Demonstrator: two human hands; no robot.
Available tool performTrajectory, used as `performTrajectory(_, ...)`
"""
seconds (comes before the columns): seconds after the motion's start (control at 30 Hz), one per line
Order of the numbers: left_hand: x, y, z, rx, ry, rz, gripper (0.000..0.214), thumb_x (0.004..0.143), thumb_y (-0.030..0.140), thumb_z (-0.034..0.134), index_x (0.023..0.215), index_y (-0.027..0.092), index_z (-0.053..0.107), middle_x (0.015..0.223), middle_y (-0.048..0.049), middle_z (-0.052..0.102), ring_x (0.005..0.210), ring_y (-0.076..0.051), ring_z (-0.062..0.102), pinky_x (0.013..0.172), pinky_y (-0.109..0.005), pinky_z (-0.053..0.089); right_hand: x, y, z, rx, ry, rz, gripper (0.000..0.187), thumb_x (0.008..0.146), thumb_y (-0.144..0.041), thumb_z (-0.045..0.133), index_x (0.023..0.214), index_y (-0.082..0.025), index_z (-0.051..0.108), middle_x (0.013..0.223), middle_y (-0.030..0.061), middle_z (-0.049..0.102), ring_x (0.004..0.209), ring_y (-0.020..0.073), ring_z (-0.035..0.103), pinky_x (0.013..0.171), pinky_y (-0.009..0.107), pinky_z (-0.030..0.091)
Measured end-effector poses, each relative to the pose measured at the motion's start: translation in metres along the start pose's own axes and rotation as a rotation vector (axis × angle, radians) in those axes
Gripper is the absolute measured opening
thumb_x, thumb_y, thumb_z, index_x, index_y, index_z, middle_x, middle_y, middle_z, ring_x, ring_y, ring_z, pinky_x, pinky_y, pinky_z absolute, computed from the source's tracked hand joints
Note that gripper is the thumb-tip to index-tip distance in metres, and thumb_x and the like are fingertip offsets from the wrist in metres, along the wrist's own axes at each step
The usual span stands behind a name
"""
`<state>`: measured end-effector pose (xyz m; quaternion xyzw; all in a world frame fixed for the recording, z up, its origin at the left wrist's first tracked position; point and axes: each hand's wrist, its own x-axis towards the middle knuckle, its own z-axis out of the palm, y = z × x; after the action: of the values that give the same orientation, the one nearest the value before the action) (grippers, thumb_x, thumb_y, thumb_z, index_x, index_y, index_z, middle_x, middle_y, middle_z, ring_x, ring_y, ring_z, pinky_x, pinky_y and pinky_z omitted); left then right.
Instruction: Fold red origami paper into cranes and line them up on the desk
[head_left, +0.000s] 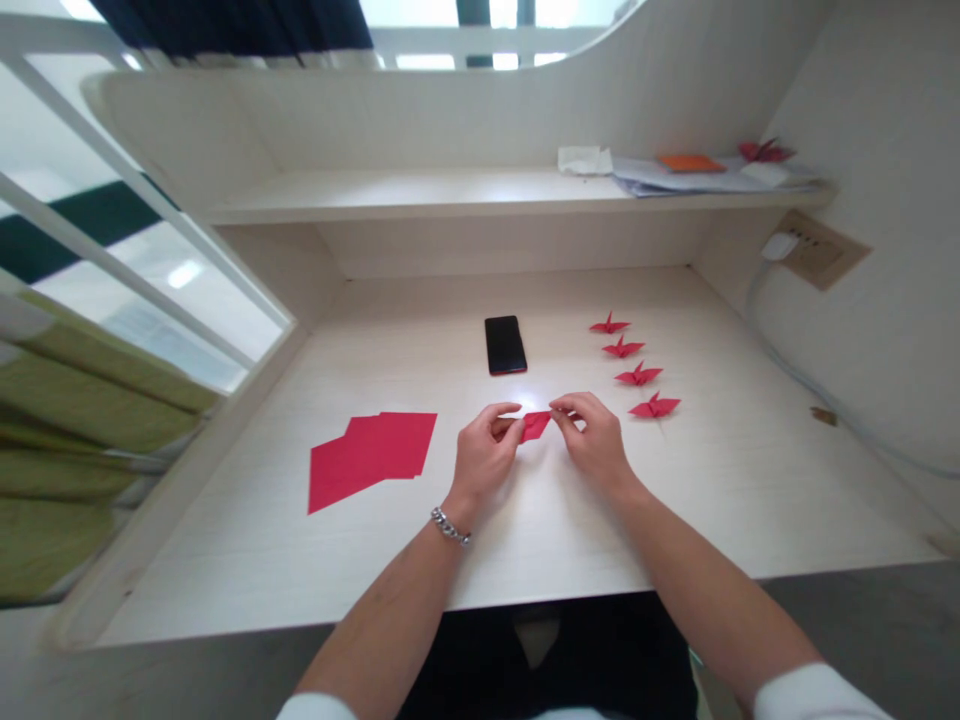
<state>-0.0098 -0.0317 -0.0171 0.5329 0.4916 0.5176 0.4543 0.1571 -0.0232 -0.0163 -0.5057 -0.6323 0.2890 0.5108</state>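
Observation:
Between my two hands is a small folded piece of red paper [535,426], held just above the pale desk. My left hand [487,450] pinches its left end between thumb and fingers. At the upper right corner, the thumb and fingertips of my right hand [596,440] grip the same paper. Flat sheets of red paper [375,450] lie overlapping to the left of my hands. On the right, several red paper cranes [638,375] stand in a slanting column. The fingertips cover part of the folded paper.
A black phone [505,345] lies beyond my hands. Along the back runs a shelf [420,190] holding papers [712,178], an orange piece [691,163] and another red folded paper [766,151]. A white cable [795,375] hangs from the wall socket [821,250] at right.

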Motion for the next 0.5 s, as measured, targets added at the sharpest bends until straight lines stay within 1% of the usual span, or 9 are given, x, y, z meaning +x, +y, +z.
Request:
performTrajectory(0.07,-0.001,0.001,0.001,0.015,0.057,0.028,0.032,0.078,0.035,0.071,0.105,0.017,0.066,0.092,-0.0088,0.075,0.086,-0.022,0.072,0.079,-0.032,0.057,-0.002,-0.003,0.003,-0.007,-0.056,-0.022,0.016,0.085,-0.031,0.060,0.092,-0.026,0.073,0.095,0.0081,0.069,0.092,0.0240,0.062,0.084,0.038,0.049)
performTrajectory(0.1,-0.001,0.002,0.001,0.026,0.072,0.046,0.031,0.079,0.035,0.071,0.104,0.018,0.067,0.094,-0.0084,0.075,0.087,-0.022,0.072,0.080,-0.033,0.056,-0.003,-0.003,0.005,0.018,-0.098,-0.009,0.017,0.085,-0.033,0.061,0.094,-0.027,0.074,0.097,0.0079,0.070,0.093,0.0242,0.062,0.083,0.038,0.050)
performTrajectory(0.17,-0.003,0.004,0.002,0.073,0.060,0.090,0.028,0.080,0.035,0.069,0.103,0.020,0.069,0.097,-0.0076,0.074,0.088,-0.021,0.071,0.083,-0.033,0.056,-0.003,-0.003,0.009,0.113,-0.170,0.061,0.021,0.085,-0.039,0.062,0.097,-0.026,0.074,0.102,0.0074,0.071,0.096,0.0243,0.063,0.082,0.037,0.051)
performTrajectory(0.23,-0.005,0.007,0.002,0.147,0.012,0.130,0.026,0.084,0.035,0.064,0.105,0.021,0.070,0.103,-0.0072,0.073,0.091,-0.021,0.070,0.084,-0.033,0.055,-0.001,0.000,0.013,0.264,-0.211,0.186,0.029,0.085,-0.047,0.060,0.096,-0.023,0.074,0.100,0.0075,0.072,0.094,0.0238,0.064,0.083,0.037,0.052)
performTrajectory(0.3,-0.006,0.009,0.002,0.208,-0.033,0.159,0.027,0.088,0.033,0.059,0.110,0.023,0.070,0.110,-0.0071,0.072,0.096,-0.022,0.069,0.087,-0.034,0.053,0.001,0.003,0.014,0.426,-0.224,0.314,0.037,0.084,-0.053,0.059,0.093,-0.020,0.074,0.095,0.0081,0.073,0.091,0.0232,0.066,0.081,0.037,0.053)
performTrajectory(0.37,-0.007,0.010,0.003,0.234,-0.069,0.177,0.028,0.089,0.031,0.058,0.114,0.024,0.069,0.115,-0.0071,0.070,0.101,-0.023,0.067,0.088,-0.034,0.052,0.002,0.005,0.014,0.523,-0.203,0.396,0.037,0.079,-0.053,0.065,0.091,-0.018,0.074,0.090,0.0083,0.073,0.086,0.0224,0.067,0.078,0.035,0.054)
performTrajectory(0.43,-0.006,0.010,0.002,0.229,-0.096,0.180,0.029,0.086,0.030,0.061,0.114,0.025,0.069,0.113,-0.0075,0.071,0.100,-0.023,0.067,0.084,-0.033,0.052,0.003,0.006,0.012,0.521,-0.166,0.431,0.034,0.072,-0.047,0.074,0.089,-0.017,0.073,0.085,0.0077,0.073,0.079,0.0209,0.067,0.074,0.034,0.054)
performTrajectory(0.5,-0.005,0.009,0.001,0.215,-0.073,0.164,0.030,0.082,0.030,0.066,0.112,0.024,0.069,0.104,-0.0077,0.073,0.092,-0.021,0.068,0.079,-0.032,0.053,0.004,0.007,0.010,0.482,-0.139,0.458,0.031,0.068,-0.041,0.078,0.085,-0.016,0.073,0.080,0.0067,0.072,0.073,0.0192,0.066,0.070,0.032,0.054)
